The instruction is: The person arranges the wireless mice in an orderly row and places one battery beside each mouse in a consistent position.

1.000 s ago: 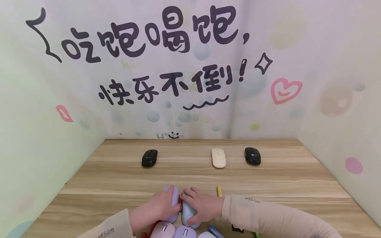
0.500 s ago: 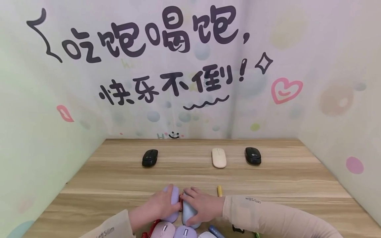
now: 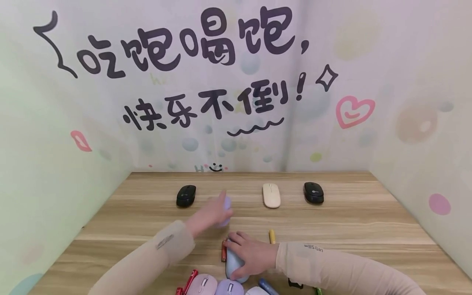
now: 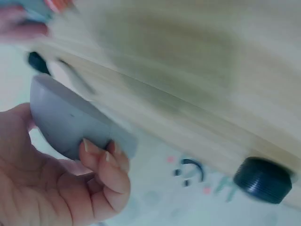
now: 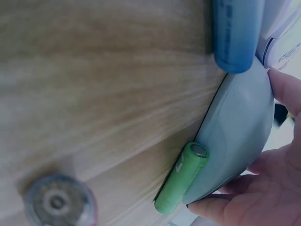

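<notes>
My left hand grips a purple mouse above the middle of the table, between a black mouse and the cream one; in the left wrist view that mouse looks grey, with fingers curled round its side. On the light blue mouse lies my right hand, thumb and fingers round its sides. A red cylinder is just left of that mouse. From the right wrist camera, a green cylinder and a blue one lie by the blue mouse.
At the back are a black mouse, a cream mouse and another black mouse. Along the front edge lie a pink mouse, a purple mouse, a white one and a blue cylinder. A yellow cylinder is near my right wrist.
My left hand has carried the purple mouse away from beside the blue mouse, toward the back of the table, uncovering the red cylinder. My right hand has stayed in place.
</notes>
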The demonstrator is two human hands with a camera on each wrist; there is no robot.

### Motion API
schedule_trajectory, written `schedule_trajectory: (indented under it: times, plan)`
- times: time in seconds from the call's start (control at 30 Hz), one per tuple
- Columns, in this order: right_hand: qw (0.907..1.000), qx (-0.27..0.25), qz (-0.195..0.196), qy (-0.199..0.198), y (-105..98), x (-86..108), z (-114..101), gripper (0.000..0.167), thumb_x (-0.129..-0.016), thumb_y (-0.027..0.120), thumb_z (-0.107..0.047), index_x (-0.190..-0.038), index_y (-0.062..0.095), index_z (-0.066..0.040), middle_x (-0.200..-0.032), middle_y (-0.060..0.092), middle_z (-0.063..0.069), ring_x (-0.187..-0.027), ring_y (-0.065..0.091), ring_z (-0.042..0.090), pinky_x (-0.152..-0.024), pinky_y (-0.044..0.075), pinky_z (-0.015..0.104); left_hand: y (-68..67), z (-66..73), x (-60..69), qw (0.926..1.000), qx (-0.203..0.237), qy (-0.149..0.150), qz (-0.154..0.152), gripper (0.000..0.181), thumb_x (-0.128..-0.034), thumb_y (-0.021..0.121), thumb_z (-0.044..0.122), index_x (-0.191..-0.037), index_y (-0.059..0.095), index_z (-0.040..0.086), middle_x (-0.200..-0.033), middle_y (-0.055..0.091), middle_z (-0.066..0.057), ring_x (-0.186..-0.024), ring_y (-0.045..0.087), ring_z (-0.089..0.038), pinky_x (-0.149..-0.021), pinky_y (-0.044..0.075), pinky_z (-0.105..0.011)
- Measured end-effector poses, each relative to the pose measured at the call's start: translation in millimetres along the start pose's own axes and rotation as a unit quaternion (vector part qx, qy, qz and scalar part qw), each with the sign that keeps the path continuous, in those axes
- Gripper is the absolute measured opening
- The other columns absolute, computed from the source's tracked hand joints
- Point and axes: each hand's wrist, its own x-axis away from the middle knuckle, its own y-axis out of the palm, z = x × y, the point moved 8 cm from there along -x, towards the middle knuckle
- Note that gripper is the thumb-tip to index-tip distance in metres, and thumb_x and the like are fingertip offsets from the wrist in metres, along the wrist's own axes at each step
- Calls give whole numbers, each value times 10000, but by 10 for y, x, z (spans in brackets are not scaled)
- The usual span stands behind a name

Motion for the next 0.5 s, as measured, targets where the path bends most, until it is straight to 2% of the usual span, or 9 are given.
schedule_trajectory:
  times: [0.07, 0.13, 0.23, 0.3, 0.37, 0.5]
  plan:
    - [10000, -17, 1, -25, 0, -2, 1, 759, -827, 600, -495, -1406, 333, -83, -1454, 284, 153, -1313, 281, 380, -1041, 319, 382, 19, -5, -196, 9999, -5, -51, 120, 763, -811, 580, 315, -1420, 238, 8, -1136, 548, -276, -949, 557, -344, -779, 459, -436]
    - [10000, -50, 3, -66, 1, -11, 2, 753, -828, 601, -491, -1406, 334, -88, -1451, 288, 154, -1310, 289, 376, -1037, 325, 374, 69, -44, -358, 9996, -49, -242, 159, 752, -827, 559, 327, -1428, 226, 20, -1178, 523, -285, -1023, 536, -371, -813, 445, -468]
    - [9999, -84, -5, -117, 9, -23, 7, 751, -831, 599, -488, -1407, 331, -89, -1453, 283, 156, -1309, 291, 373, -1034, 329, 362, 158, -107, -527, 9985, -102, -496, 190, 726, -844, 534, 333, -1428, 223, 34, -1223, 491, -290, -1093, 500, -394, -839, 425, -507]
    - [9999, -112, -16, -120, 18, -28, 18, 749, -834, 596, -486, -1409, 328, -87, -1455, 277, 155, -1312, 284, 370, -1036, 324, 358, 202, -115, -607, 9983, -156, -515, 232, 701, -854, 525, 330, -1425, 242, 38, -1251, 471, -280, -1117, 481, -399, -851, 419, -519]
    - [9998, -136, -18, -111, 23, -23, 28, 747, -837, 595, -482, -1409, 325, -85, -1457, 270, 157, -1316, 275, 370, -1037, 323, 359, 233, -93, -661, 9985, -245, -406, 274, 667, -862, 519, 327, -1413, 277, 38, -1261, 469, -268, -1118, 481, -397, -850, 426, -515]
    - [9998, -185, -65, -86, 30, -21, 28, 748, -840, 595, -472, -1411, 317, -76, -1461, 256, 162, -1324, 256, 378, -1044, 312, 370, 258, -68, -697, 9988, -318, -217, 306, 614, -884, 486, 334, -1396, 319, 39, -1266, 458, -274, -1095, 496, -397, -837, 441, -510]
